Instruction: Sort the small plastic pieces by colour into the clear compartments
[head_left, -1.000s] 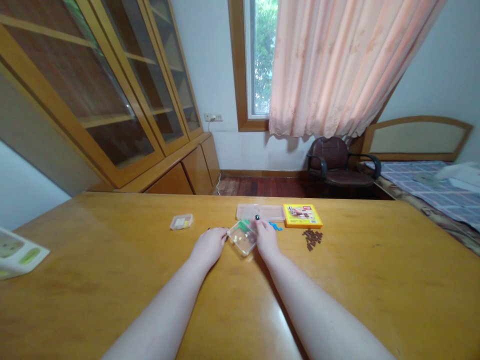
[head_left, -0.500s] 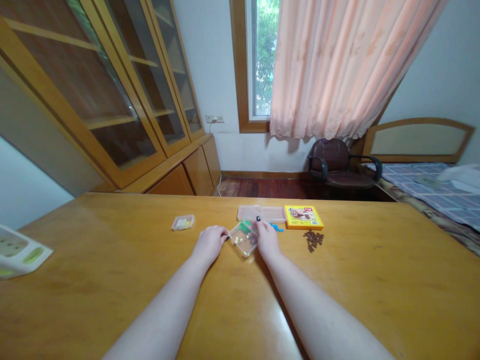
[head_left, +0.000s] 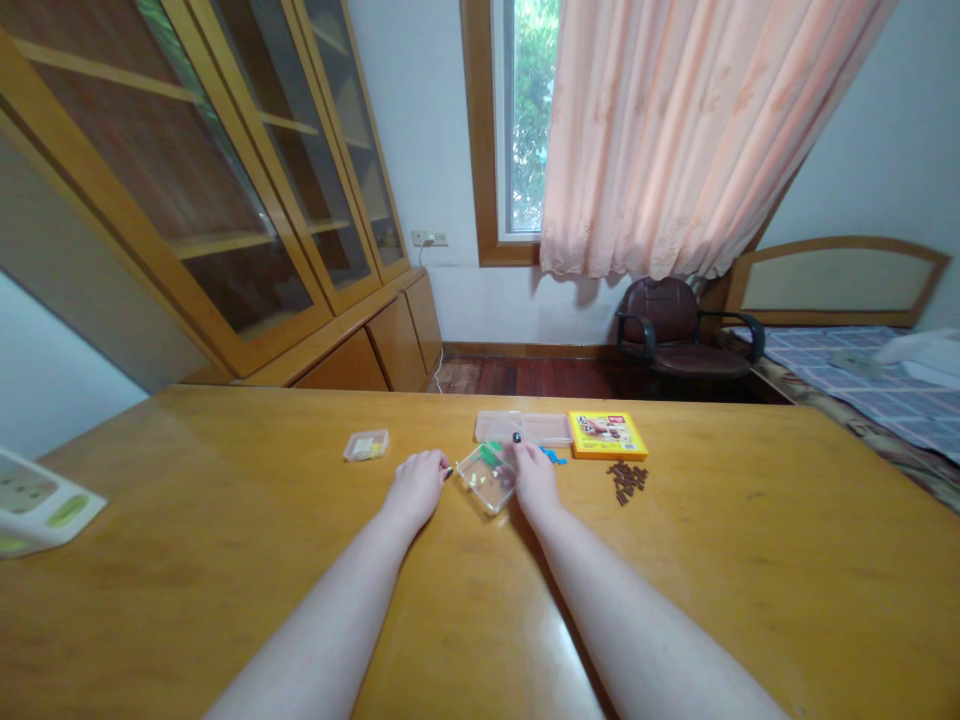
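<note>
My right hand grips the right side of a small clear plastic box, which sits at an angle over the table. A few pale yellow pieces lie in the box, and green pieces show by its far edge. Just left of the box, my left hand is closed with its fingertips together, slightly apart from the box wall. Whatever it may hold is too small to make out. Beyond my right hand lie blue pieces, partly hidden by it.
Behind the box lies a flat clear case. A yellow box stands to its right, with a pile of brown pieces in front. Another small clear box is at the left. A white power strip lies at the far left.
My left hand has drawn back slightly to the left, its fingertips coming away from the clear plastic box. My right hand and the box stay in place.
</note>
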